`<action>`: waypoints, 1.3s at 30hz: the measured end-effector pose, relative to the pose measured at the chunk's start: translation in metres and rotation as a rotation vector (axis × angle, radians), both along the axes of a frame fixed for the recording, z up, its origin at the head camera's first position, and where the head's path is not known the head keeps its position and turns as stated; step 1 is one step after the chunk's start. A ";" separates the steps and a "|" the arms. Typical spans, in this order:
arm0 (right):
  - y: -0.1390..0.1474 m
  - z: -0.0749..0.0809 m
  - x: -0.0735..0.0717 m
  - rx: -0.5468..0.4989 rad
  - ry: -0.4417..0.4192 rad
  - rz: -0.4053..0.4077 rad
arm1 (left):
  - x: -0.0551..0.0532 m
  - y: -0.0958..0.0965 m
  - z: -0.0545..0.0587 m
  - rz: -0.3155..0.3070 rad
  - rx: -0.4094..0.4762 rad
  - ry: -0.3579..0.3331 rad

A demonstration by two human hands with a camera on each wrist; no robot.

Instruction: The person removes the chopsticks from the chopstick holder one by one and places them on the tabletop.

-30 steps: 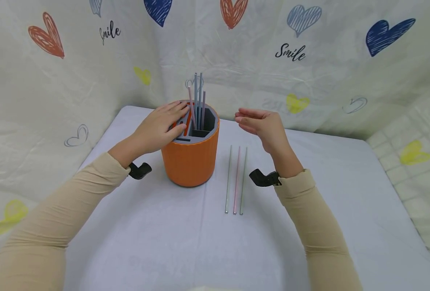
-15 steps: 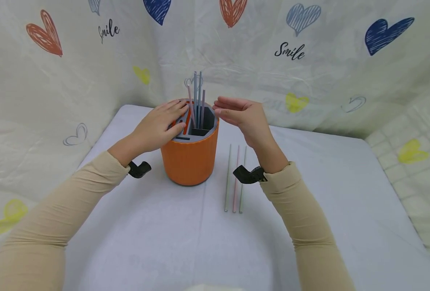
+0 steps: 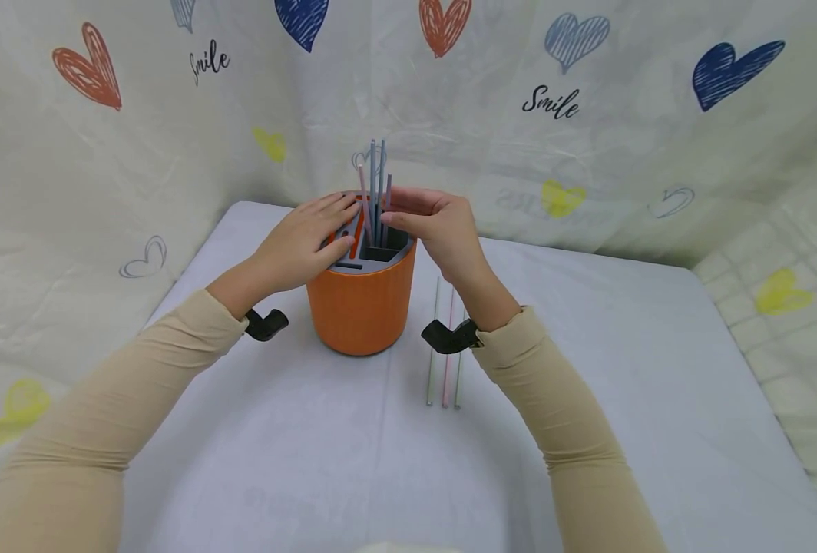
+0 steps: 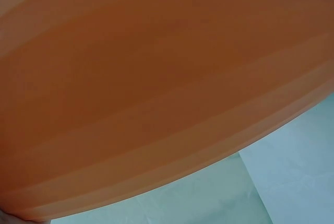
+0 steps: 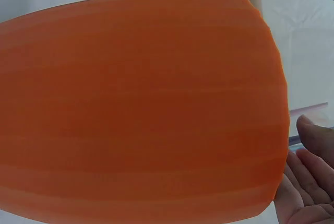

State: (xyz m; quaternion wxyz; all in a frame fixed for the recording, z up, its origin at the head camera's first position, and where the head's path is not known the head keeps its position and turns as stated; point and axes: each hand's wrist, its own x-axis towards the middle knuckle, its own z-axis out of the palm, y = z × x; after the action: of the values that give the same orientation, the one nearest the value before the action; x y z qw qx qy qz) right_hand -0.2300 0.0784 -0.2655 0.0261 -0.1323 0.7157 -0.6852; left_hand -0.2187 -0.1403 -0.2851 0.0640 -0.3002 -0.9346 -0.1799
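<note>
Resting on the left part of the orange holder's top, the left hand lies with fingers extended; the right hand has thumb and fingers parted at the purple stick, contact unclear. Two blue sticks and a pink stick stand alongside; three thin rods lie beside the holder on the desk
</note>
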 end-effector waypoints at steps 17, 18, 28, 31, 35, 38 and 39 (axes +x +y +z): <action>0.002 0.011 -0.002 -0.018 0.136 -0.055 | -0.002 0.000 -0.002 0.003 -0.001 -0.010; 0.003 0.015 -0.001 -0.044 0.145 -0.053 | -0.003 0.000 -0.002 0.004 -0.003 -0.010; 0.012 0.049 0.012 -0.309 0.249 -0.047 | -0.005 0.000 -0.003 -0.014 0.007 0.000; 0.015 0.058 0.016 -0.343 0.263 -0.062 | -0.005 0.000 -0.003 -0.014 0.009 -0.001; 0.019 0.068 0.022 -0.375 0.285 -0.084 | -0.004 -0.001 -0.003 -0.006 0.008 -0.004; 0.021 0.075 0.026 -0.393 0.304 -0.097 | -0.003 0.000 -0.003 0.002 0.004 -0.007; 0.021 0.077 0.028 -0.398 0.309 -0.104 | -0.002 0.000 -0.003 0.004 0.003 -0.009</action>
State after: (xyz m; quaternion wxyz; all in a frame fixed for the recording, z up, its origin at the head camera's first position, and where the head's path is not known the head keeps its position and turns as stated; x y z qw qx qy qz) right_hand -0.2019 0.0997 -0.1888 -0.1454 -0.2010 0.5679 -0.7848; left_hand -0.2211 -0.1406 -0.2878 0.0604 -0.2975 -0.9352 -0.1824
